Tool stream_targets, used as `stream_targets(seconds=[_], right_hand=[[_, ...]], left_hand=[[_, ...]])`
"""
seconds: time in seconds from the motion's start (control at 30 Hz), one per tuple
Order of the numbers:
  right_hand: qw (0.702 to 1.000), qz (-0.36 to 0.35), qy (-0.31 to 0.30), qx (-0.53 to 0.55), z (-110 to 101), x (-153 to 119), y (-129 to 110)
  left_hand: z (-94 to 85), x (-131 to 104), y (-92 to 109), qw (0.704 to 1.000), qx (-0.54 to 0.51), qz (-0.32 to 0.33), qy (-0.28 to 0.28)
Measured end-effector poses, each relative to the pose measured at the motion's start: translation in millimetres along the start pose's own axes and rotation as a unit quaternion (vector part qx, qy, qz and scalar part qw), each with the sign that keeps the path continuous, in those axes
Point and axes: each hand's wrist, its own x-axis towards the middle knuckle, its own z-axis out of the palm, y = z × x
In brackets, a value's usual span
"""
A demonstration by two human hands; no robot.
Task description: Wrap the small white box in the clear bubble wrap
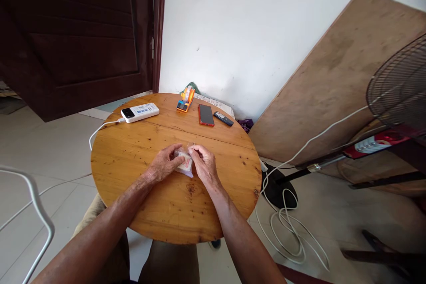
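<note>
A small white packet in clear plastic wrap (185, 165), with red print on its face, lies on the round wooden table (133, 177) between my hands. My left hand (165, 162) closes on its left side, the thumb resting across the top and the fingers curled round the far edge. At the packet's upper right, my right hand (203, 163) pinches a bit of the clear wrap between thumb and forefinger. What is inside the wrapping cannot be made out.
Toward the table's back are a white power bank (143, 112) with a cable, an orange tape dispenser (185, 100), a red-edged phone (206, 115) and a small dark device (223, 118). A stand fan (399, 84) and coiled cable (299, 235) are on the right.
</note>
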Motion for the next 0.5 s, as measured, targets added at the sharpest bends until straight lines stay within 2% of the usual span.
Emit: stream_targets(seconds=[0.33, 0.5], right_hand=[[0.999, 0.001, -0.029, -0.022, 0.0, -3.6, -9.2], [0.988, -0.065, -0.027, -0.135, 4.4, -9.0, -6.8]], left_hand=[[3.6, 0.0, -5.5, 0.998, 0.04, 0.022, 0.03], [3.0, 0.1, -3.8, 0.997, 0.067, 0.025, 0.039]])
